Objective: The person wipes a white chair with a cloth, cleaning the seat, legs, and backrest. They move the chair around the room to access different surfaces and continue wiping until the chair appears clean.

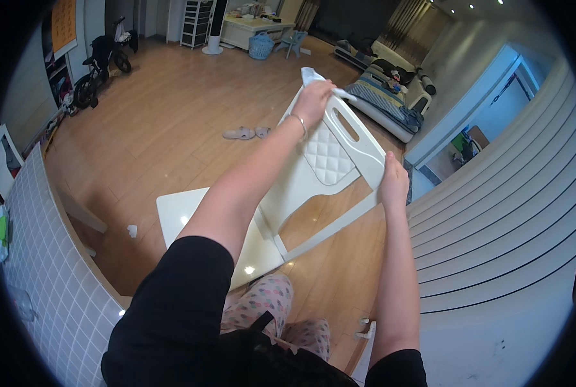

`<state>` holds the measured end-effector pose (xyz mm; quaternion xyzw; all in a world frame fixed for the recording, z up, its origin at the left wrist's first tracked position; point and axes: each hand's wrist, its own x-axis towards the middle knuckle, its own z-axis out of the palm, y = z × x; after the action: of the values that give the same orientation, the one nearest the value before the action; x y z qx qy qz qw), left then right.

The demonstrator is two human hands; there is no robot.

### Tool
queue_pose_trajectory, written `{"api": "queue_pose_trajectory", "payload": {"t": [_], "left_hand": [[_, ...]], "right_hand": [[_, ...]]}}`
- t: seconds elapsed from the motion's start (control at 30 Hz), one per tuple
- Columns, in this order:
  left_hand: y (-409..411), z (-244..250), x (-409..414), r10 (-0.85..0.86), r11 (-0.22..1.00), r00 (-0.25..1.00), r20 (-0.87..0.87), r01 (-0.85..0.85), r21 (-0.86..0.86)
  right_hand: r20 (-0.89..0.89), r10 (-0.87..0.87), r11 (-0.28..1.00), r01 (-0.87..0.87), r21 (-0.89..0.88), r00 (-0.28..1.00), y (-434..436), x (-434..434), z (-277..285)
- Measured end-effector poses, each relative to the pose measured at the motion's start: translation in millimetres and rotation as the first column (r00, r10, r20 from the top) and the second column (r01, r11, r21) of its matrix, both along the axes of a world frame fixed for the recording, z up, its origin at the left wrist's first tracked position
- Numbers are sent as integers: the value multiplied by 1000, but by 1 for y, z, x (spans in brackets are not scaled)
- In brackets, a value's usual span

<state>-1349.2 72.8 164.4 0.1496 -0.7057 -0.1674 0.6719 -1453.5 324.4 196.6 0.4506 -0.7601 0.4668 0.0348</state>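
A white chair point(312, 167) with a quilted back panel point(329, 155) and a slot in its top rail stands tilted before me. My left hand point(317, 99), with a bangle at the wrist, presses a white wipe or cloth point(309, 75) against one upper corner of the backrest. The wipe's ends stick out on both sides of the fingers. My right hand point(394, 184) grips the opposite upper corner of the backrest. The glossy seat point(184, 208) lies below, partly covered by my left forearm.
A table with a checked cloth point(51, 261) curves along my left, and a ribbed wall panel point(491, 217) rises on my right. Slippers point(239, 133) and a white scrap point(132, 230) lie on the wood floor. Farther off are a sofa point(379, 109), a small bike point(92, 80) and a blue basket point(261, 47).
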Motion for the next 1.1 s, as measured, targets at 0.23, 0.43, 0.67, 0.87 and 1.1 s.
{"api": "queue_pose_trajectory", "payload": {"t": [0.23,0.43,0.67,0.87,1.1], "left_hand": [[-26,-10,-2,188,918,976,-113,-134,373],[52,-38,5,138,932,990,8,-133,338],[106,-49,17,-2,980,977,213,44,-193],[56,-17,25,2,965,855,519,135,-226],[119,-20,1,-129,990,957,259,141,-28]], "right_hand": [[-6,34,997,-35,-68,999,-2,0,-3],[-18,-15,999,15,-35,1000,2,4,0],[-62,-37,999,38,14,997,3,0,-2],[-81,-19,1000,18,-8,997,2,1,1],[-108,-29,999,32,22,994,-1,-10,-8]]}}
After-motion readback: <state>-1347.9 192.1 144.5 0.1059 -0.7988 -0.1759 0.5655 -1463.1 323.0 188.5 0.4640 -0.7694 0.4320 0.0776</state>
